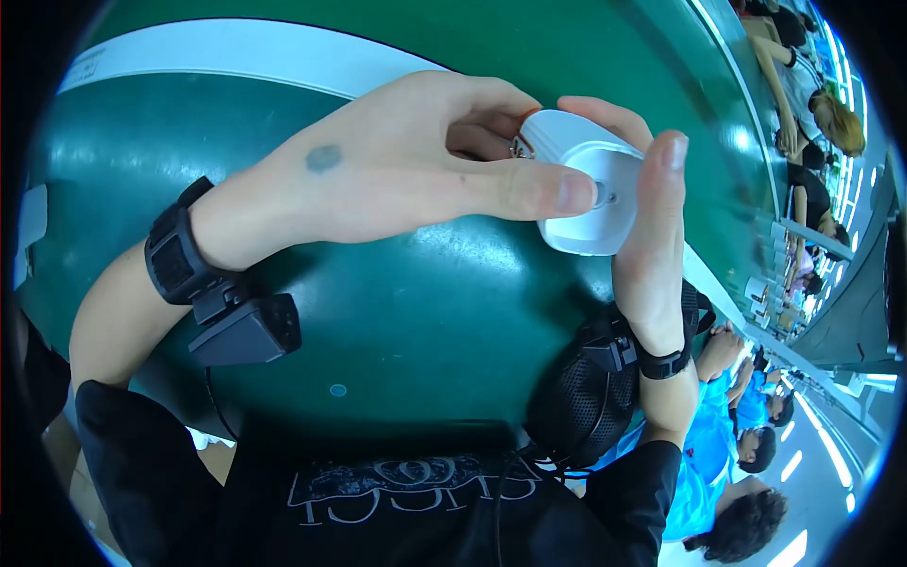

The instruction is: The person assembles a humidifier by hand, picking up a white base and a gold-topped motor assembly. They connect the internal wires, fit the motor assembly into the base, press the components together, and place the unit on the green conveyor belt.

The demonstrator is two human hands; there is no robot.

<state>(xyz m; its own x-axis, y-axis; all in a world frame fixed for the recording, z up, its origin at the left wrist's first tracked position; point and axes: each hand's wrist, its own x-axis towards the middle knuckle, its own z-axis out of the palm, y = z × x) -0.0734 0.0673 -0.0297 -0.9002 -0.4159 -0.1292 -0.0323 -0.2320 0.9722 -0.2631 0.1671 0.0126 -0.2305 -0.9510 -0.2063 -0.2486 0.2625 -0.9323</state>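
Observation:
My left hand (406, 161) reaches across from the left with its thumb pressed on a hollow white plastic housing (590, 236). The thumb tip lies at the open face, beside a small round post with a hole inside. My right hand (652, 217) grips the same housing from the right, its thumb pointing up along the rim and other fingers behind it. A small metal piece (520, 148) shows between the housing and my left fingers; its kind is unclear. The housing is held above the green table, tilted with its opening to the right.
A white strip (236, 47) runs across the green table (406, 312). A black mesh object (586, 387) sits by my right wrist. On the table lies a small round disc (337, 390). Several people, some in blue (694, 472), are along the right side.

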